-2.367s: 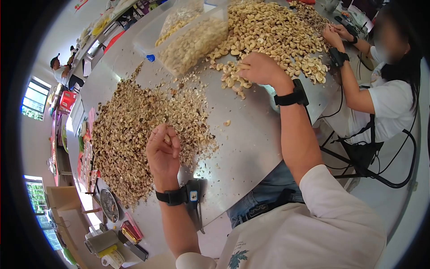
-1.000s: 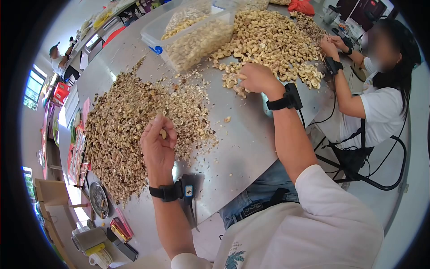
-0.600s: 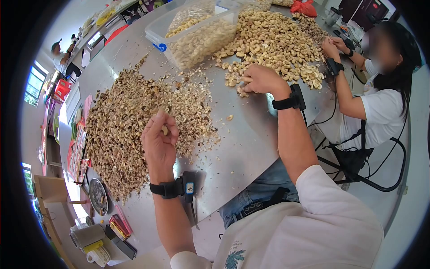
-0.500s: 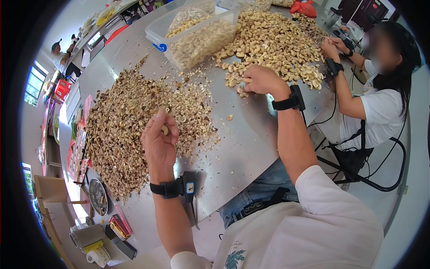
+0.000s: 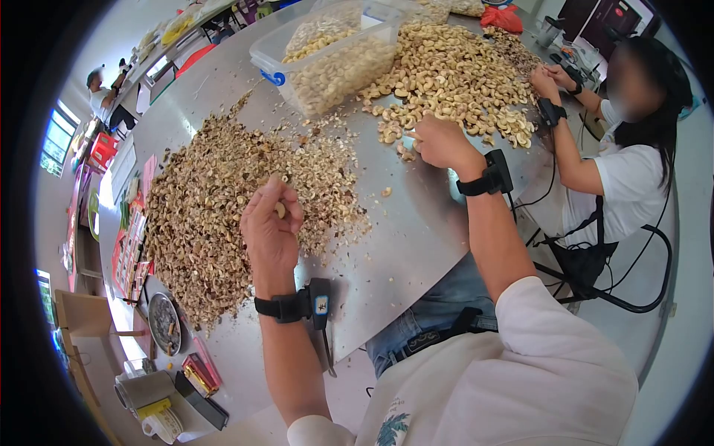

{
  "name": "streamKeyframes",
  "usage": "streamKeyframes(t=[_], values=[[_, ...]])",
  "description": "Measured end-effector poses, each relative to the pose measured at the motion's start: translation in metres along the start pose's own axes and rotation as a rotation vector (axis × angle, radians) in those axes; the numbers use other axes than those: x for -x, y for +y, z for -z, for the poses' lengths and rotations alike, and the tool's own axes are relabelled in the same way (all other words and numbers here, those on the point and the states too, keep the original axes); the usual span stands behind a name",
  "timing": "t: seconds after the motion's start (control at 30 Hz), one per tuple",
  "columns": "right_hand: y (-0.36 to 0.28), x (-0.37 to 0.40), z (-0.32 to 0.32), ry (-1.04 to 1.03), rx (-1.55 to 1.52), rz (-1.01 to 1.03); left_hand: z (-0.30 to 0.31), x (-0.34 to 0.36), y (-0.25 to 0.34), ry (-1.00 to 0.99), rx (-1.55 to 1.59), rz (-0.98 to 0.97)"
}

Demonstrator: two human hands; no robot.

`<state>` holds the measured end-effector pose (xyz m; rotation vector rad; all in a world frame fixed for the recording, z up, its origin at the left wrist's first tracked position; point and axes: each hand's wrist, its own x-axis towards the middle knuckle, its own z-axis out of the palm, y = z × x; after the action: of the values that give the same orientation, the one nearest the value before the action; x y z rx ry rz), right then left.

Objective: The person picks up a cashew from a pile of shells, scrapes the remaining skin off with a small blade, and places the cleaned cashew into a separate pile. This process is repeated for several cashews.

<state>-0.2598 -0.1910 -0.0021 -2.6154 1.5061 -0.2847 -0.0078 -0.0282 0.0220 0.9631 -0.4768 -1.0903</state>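
My left hand point(image 5: 272, 232) is raised over the near edge of a brown heap of cashew skins and small pieces point(image 5: 197, 215). Its fingers are curled around a pale cashew point(image 5: 280, 210). Beside the front of a large pile of cashews point(image 5: 461, 70) is my right hand point(image 5: 446, 146), its fingers bent and pressed together. Something small and pale bluish point(image 5: 408, 141) shows at those fingertips; I cannot make out what it is. A few loose cashews point(image 5: 389, 132) lie just beyond it, and one single cashew piece point(image 5: 387, 192) rests on the metal table point(image 5: 372, 260).
A clear plastic box point(image 5: 327, 83) of cashews stands at the back. Another person point(image 5: 632, 171) sits at the right, hands at the pile's edge. To the left are a round metal dish point(image 5: 163, 323), red packets point(image 5: 199, 373) and a roll point(image 5: 145, 390).
The view has shifted slightly. My right hand has turned a little at the edge of the cashew pile. My left hand still holds the cashew in nearly the same place.
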Motion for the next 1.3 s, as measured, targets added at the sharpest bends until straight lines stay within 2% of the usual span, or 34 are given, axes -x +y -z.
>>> streamKeyframes(t=[0.23, 0.33, 0.43, 0.53, 0.63, 0.73, 0.83, 0.93, 1.03, 1.07, 1.27, 1.3], values=[[-0.004, 0.014, 0.002, -0.010, 0.063, 0.058, -0.017, 0.007, -0.011, -0.082, -0.049, 0.037], [-0.005, 0.019, 0.008, -0.108, 0.102, 0.033, -0.027, 0.016, -0.027, -0.152, -0.149, 0.146], [-0.001, 0.027, 0.001, 0.065, -0.003, 0.052, -0.031, 0.028, -0.048, -0.216, -0.195, 0.240], [0.003, 0.027, 0.001, 0.025, -0.073, 0.047, -0.031, 0.038, -0.060, -0.277, -0.165, 0.327], [0.031, 0.016, -0.013, 0.263, -0.303, 0.326, -0.031, 0.042, -0.062, -0.317, -0.167, 0.343], [0.062, -0.006, 0.000, 0.473, -0.182, 0.275, -0.027, 0.044, -0.059, -0.329, -0.168, 0.356], [0.087, -0.039, 0.027, 0.264, -0.241, -0.195, -0.020, 0.043, -0.059, -0.366, -0.118, 0.344], [0.095, -0.065, 0.036, 0.306, -0.205, -0.314, -0.017, 0.042, -0.060, -0.365, -0.102, 0.348], [0.118, -0.090, 0.015, 0.346, -0.099, -0.070, -0.017, 0.042, -0.060, -0.357, -0.116, 0.354], [0.114, -0.090, 0.017, 0.235, -0.054, -0.123, -0.017, 0.042, -0.060, -0.357, -0.113, 0.353], [0.127, -0.092, 0.009, 0.285, -0.033, -0.176, -0.018, 0.043, -0.058, -0.355, -0.124, 0.362], [0.128, -0.087, 0.013, 0.250, -0.226, -0.196, -0.018, 0.043, -0.059, -0.353, -0.126, 0.359]])
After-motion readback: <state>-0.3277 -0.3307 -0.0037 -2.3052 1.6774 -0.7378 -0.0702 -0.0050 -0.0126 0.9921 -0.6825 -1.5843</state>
